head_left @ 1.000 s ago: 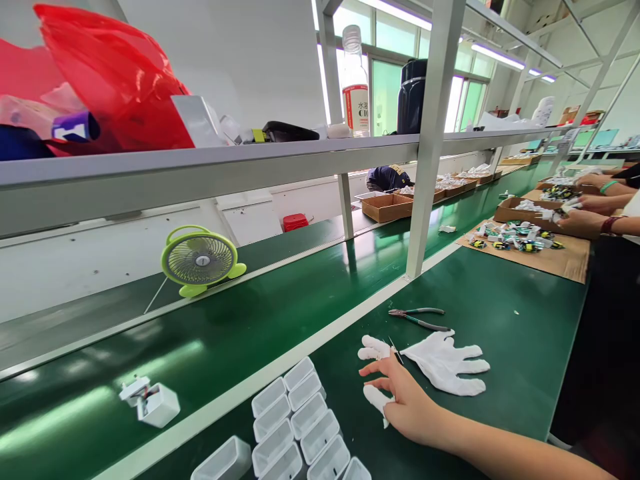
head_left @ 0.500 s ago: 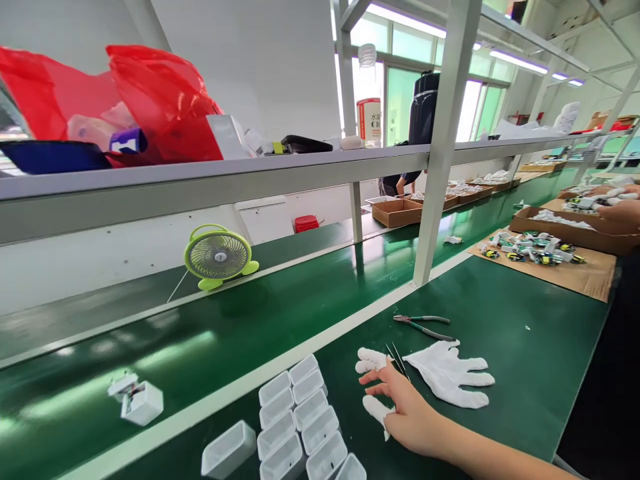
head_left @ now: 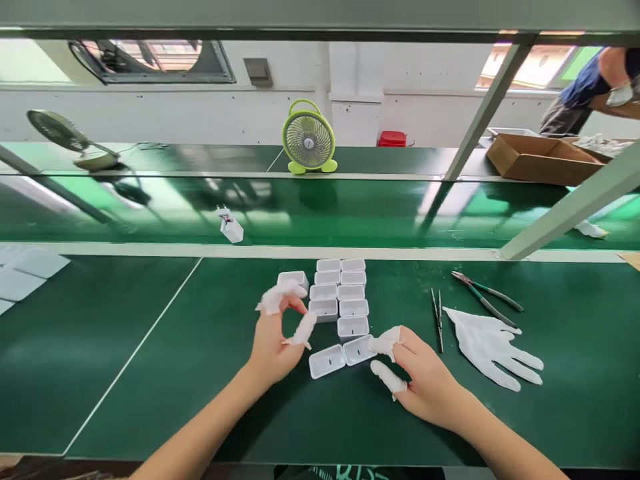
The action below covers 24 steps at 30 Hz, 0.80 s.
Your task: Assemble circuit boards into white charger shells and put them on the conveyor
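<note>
Small white open-topped boxes (head_left: 353, 308) stand in two columns on the green table, with two more boxes (head_left: 327, 361) angled at the near end. My left hand (head_left: 280, 330), with white covers on its fingertips, is beside a separate white box (head_left: 294, 279) at the left of the columns; its thumb and fingers are apart with nothing between them. My right hand (head_left: 417, 373), covered at the fingertips too, has its fingers spread at the right edge of the nearest angled box (head_left: 359, 349). Whether it touches that box is hard to tell.
Tweezers (head_left: 437, 320), green-handled pliers (head_left: 485, 297) and a white glove (head_left: 495, 350) lie to the right. Behind the boxes, a white part (head_left: 231, 227) sits on the green belt (head_left: 300, 213). A green fan (head_left: 309, 140) and a cardboard box (head_left: 545, 160) stand beyond. A person is at upper right.
The view has swung left and down. My left hand has come into view by the separate box. My right hand has moved from near the tweezers to the boxes' near end.
</note>
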Each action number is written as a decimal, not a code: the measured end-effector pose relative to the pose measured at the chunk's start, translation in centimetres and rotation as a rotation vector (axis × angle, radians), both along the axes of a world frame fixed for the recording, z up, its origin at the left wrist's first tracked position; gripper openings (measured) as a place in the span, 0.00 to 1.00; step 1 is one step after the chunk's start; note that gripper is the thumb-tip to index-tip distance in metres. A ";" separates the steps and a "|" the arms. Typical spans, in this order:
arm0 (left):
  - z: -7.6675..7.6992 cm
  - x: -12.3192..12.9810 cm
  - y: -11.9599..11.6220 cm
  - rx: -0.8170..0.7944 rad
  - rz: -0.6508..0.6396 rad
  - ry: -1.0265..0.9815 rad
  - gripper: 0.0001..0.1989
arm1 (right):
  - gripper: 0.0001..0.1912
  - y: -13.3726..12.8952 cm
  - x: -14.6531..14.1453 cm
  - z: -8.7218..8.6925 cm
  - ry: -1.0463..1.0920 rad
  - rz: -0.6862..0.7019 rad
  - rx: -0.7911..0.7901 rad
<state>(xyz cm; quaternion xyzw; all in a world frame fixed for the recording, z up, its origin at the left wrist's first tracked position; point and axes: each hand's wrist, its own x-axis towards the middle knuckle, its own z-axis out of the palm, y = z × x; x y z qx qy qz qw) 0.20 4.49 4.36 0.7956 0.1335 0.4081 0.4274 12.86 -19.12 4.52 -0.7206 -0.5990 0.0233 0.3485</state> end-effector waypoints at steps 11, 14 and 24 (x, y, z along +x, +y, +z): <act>-1.5 -2.3 0.5 0.820 -0.538 -0.041 0.14 | 0.10 0.6 0.7 -1.8 -0.255 0.044 -0.143; -1.5 -2.3 0.7 0.873 -0.517 -0.007 0.14 | 0.12 0.4 0.9 -1.8 -0.254 0.070 -0.178; -0.6 -2.2 2.1 0.900 -0.431 0.055 0.17 | 0.17 0.5 1.1 -0.9 -0.323 0.115 -0.160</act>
